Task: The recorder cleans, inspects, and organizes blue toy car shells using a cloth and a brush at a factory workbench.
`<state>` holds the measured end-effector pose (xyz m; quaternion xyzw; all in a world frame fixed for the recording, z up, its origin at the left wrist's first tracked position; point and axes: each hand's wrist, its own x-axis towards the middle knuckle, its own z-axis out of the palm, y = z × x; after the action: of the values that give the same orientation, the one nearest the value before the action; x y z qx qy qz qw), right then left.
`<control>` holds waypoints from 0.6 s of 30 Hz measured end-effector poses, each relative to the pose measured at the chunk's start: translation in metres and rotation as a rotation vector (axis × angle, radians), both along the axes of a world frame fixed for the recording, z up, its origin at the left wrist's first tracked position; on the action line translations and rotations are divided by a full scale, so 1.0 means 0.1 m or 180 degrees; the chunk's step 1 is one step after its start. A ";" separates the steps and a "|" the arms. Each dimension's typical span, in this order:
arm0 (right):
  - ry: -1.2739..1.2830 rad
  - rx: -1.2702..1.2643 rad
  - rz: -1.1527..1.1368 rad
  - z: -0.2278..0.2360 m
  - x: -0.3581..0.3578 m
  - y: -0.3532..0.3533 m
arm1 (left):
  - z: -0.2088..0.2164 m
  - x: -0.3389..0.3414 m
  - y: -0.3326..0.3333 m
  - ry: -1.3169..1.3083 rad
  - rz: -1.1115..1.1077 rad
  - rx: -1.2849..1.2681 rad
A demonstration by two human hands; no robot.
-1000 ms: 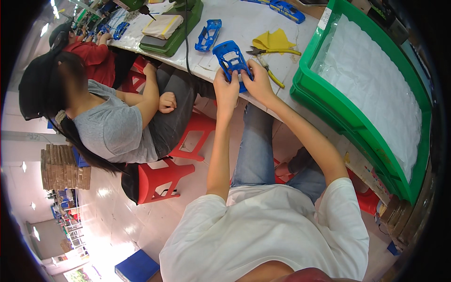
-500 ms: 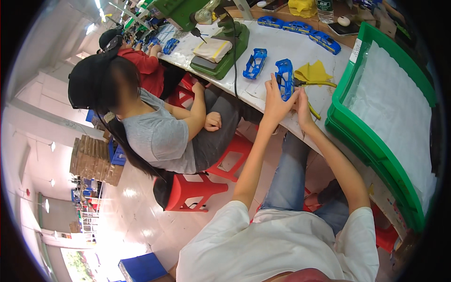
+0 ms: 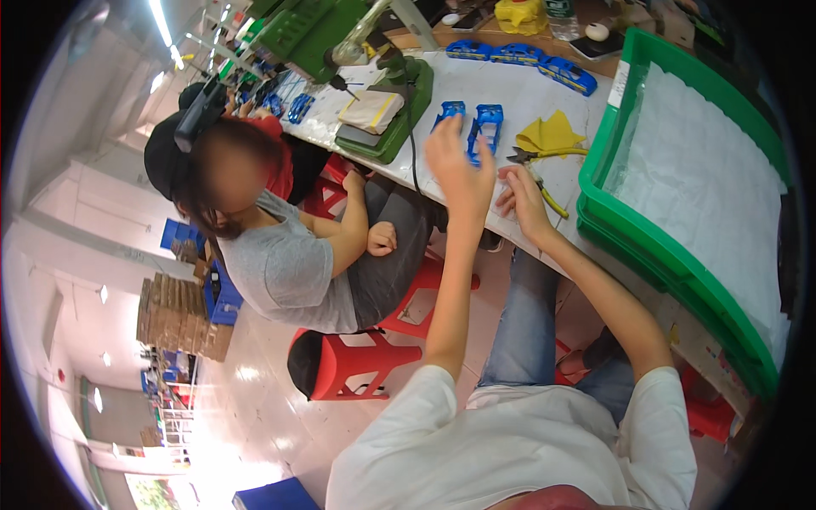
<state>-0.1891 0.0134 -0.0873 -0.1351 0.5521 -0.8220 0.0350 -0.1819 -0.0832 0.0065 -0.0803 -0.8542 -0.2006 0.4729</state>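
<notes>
Two blue toy car body shells lie side by side on the white worktable: the left shell (image 3: 453, 109) is partly hidden behind my left hand, and the right shell (image 3: 488, 123) stands just beyond it. My left hand (image 3: 461, 166) is raised before them with its fingers apart, slightly blurred. Whether it touches a shell I cannot tell. Nearer the table edge, my right hand (image 3: 526, 202) is loosely bent, fingers apart, with nothing visible in it. Beside it lie yellow-handled cutting pliers (image 3: 552, 154), their lower handle partly behind the hand.
A yellow cloth (image 3: 551, 133) lies behind the pliers. The green crate (image 3: 590, 174) with white padded sheeting fills the right. Several blue car shells (image 3: 516, 54) line the back. A green drill press (image 3: 408, 136) stands at left, near a seated person (image 3: 276, 263) in grey.
My hands have let go of the blue car shell they held; it now lies beside the other. My left hand has moved left, and my hands have drawn apart.
</notes>
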 end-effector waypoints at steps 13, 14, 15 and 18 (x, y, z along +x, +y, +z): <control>-0.1787 -0.4207 0.1540 0.02 0.00 -0.05 | -0.04 0.31 0.89 0.0846 -0.1038 0.0790; -0.0663 -0.1686 0.1077 0.02 0.01 -0.01 | -0.13 0.31 0.88 0.0837 -0.1037 0.0810; 0.0450 0.0812 0.0524 0.09 0.04 0.02 | -0.15 0.29 0.88 0.0809 -0.1028 0.0845; 0.0354 0.0816 0.0623 0.06 0.01 0.00 | -0.22 0.26 0.89 0.0710 -0.0997 0.0959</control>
<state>-0.1877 0.0132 -0.0810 -0.2279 0.6377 -0.7288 0.1013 -0.1564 0.0061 -0.0151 -0.1620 -0.7343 -0.3865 0.5341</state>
